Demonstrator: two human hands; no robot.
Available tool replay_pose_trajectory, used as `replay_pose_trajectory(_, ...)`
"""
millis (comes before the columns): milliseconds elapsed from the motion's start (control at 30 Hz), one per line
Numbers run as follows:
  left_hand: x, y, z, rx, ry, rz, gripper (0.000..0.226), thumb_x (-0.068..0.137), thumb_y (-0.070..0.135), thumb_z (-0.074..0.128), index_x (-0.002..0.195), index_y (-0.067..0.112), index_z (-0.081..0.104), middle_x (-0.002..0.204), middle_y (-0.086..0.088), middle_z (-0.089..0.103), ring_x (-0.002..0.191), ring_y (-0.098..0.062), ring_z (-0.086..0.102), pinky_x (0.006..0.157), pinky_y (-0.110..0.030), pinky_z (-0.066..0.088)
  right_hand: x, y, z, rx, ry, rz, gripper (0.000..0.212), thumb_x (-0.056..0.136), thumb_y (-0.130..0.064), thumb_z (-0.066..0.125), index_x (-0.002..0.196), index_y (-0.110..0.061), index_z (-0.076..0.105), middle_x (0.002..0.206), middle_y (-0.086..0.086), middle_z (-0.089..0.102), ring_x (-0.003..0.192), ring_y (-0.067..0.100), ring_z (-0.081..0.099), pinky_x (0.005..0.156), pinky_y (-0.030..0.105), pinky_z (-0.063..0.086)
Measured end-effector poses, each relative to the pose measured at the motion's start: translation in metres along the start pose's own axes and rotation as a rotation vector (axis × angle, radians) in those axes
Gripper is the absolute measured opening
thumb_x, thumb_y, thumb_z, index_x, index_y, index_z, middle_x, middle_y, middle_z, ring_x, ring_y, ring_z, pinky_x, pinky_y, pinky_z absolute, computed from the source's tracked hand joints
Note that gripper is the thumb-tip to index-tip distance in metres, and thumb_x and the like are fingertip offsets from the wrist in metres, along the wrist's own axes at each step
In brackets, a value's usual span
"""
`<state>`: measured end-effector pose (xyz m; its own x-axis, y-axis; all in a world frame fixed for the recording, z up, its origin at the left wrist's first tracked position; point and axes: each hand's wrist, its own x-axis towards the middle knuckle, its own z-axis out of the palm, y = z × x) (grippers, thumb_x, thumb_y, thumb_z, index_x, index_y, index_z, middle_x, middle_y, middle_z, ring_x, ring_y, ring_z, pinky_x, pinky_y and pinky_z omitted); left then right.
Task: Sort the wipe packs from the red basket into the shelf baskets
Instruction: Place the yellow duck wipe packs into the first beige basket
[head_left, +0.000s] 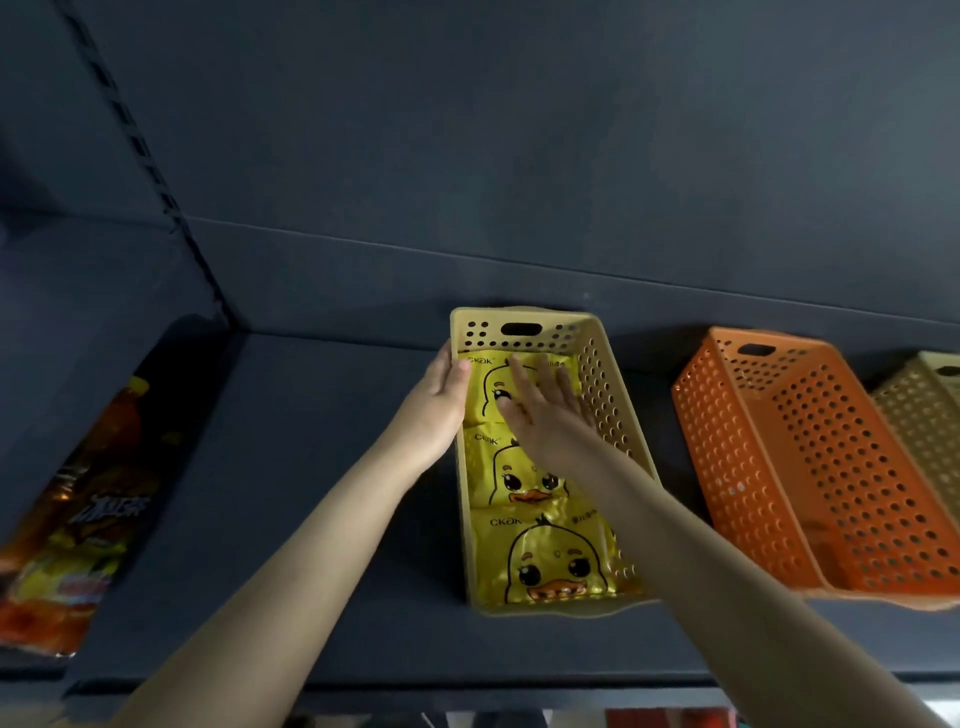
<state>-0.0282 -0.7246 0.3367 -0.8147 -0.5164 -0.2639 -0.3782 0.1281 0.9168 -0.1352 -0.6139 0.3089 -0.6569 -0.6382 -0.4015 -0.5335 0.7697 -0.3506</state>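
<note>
Right hand (545, 410) flat, fingers straight, pressing the far duck wipe pack (488, 385) down in the yellow basket (602, 395); left hand (439, 402) open against the basket's left wall (steadying, I judge); placing step; next I'd withdraw both and fetch another.

Two bare forearms (311, 545), uncovered to frame edge; L grip (439, 410) & R grip (545, 415) bare too.

Right hand (545, 410) motion-blurred, covers much of far wipe pack (485, 387). Beige basket (930, 415) cut by right edge. Snack bag (88, 499) blurred, print unreadable.
</note>
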Motion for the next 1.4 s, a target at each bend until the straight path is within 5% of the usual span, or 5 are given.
replay_pose_trajectory(300,-0.023,0.037,-0.005,0.593,0.159,0.301,0.056,0.1,0.035,0.045,0.15,0.016,0.028,0.157,-0.006,0.028,0.142,-0.027,0.03,0.114,-0.046,0.031,-0.123,0.035,-0.073,0.17,0.417,-0.182,0.053,0.1,-0.036,0.046,0.149,-0.019,0.035,0.156,0.002,0.033,0.144,0.018,0.028,0.112,0.021,0.02)
replay_pose_trajectory(633,-0.163,0.057,0.188,0.357,-0.113,0.785,0.033,0.098,0.017,0.051,0.13,0.011,0.057,0.138,0.001,0.051,0.126,-0.004,0.043,0.098,0.004,0.017,-0.339,0.204,-0.022,0.268,0.642,0.148,0.044,0.098,-0.032,0.052,0.141,-0.022,0.048,0.134,-0.001,0.057,0.104,0.017,0.062,0.08,0.019,0.039)
replay_pose_trajectory(1000,-0.286,-0.104,0.394,0.44,-0.572,0.423,0.025,0.094,0.007,0.054,0.116,0.002,0.066,0.12,-0.007,0.064,0.112,-0.013,0.055,0.091,0.002,0.025,-0.495,0.379,0.167,0.487,0.336,0.669,0.042,0.097,-0.028,0.053,0.137,-0.013,0.051,0.132,0.012,0.061,0.119,0.03,0.057,0.093,0.031,0.042)
replay_pose_trajectory(1167,-0.28,-0.154,0.451,0.473,-0.646,0.217,0.026,0.095,0.008,0.055,0.118,0.006,0.065,0.118,-0.004,0.063,0.11,-0.014,0.057,0.1,-0.024,0.041,-0.499,0.439,0.203,0.594,0.295,0.741,0.039,0.098,-0.025,0.053,0.134,-0.013,0.055,0.125,0.012,0.065,0.111,0.029,0.061,0.083,0.026,0.041)
replay_pose_trajectory(1400,-0.253,-0.193,0.54,0.475,-0.701,-0.119,0.029,0.098,0.015,0.05,0.124,0.007,0.06,0.126,-0.007,0.063,0.118,-0.021,0.058,0.101,-0.028,0.043,-0.477,0.539,0.222,0.557,0.168,0.786,0.037,0.098,-0.025,0.051,0.133,-0.011,0.055,0.128,0.015,0.063,0.115,0.033,0.059,0.089,0.031,0.044)
